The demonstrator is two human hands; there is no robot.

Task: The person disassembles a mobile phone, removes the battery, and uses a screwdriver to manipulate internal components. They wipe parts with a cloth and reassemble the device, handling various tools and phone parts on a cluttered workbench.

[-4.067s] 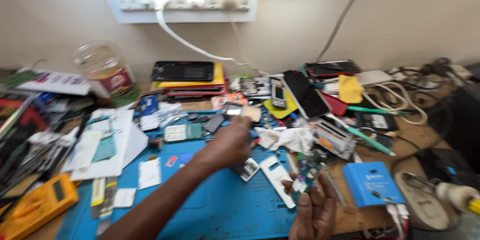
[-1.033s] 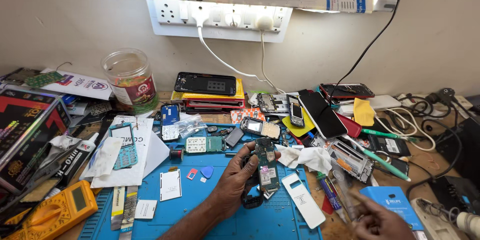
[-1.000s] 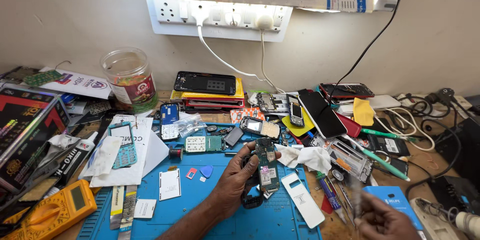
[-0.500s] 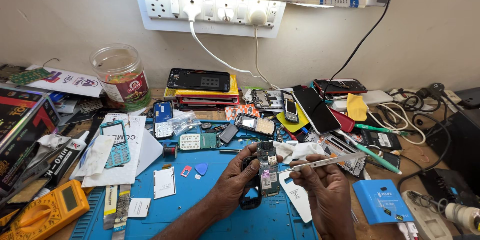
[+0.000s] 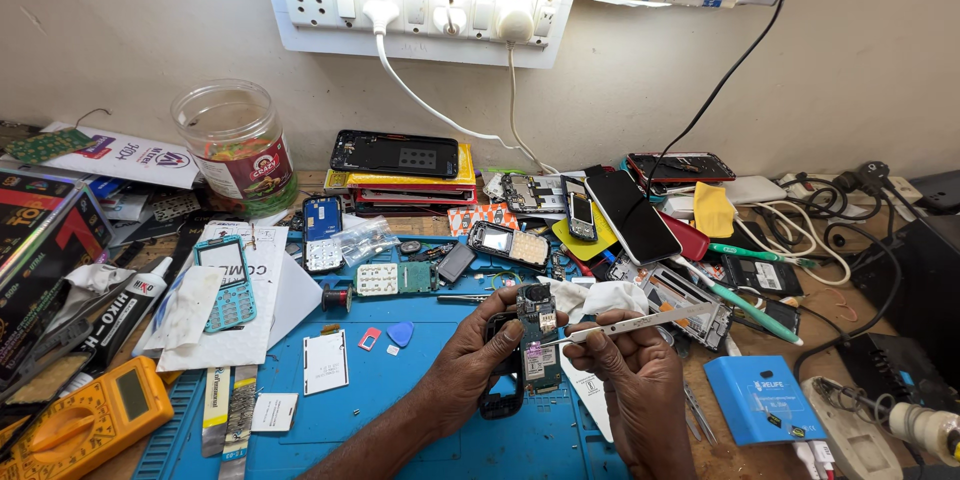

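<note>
Left hand grips phone circuit board; right hand pinches tweezers.
Lower centre: keep board steady, tip light.

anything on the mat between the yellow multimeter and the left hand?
Yes, in the head view: between the yellow multimeter and the left hand lie two narrow strips, a small white card and a larger white card.

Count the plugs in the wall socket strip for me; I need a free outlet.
2. A white plug sits left of centre on the socket strip, and a second white plug sits toward its right end. The lamp above may hide more.
</note>
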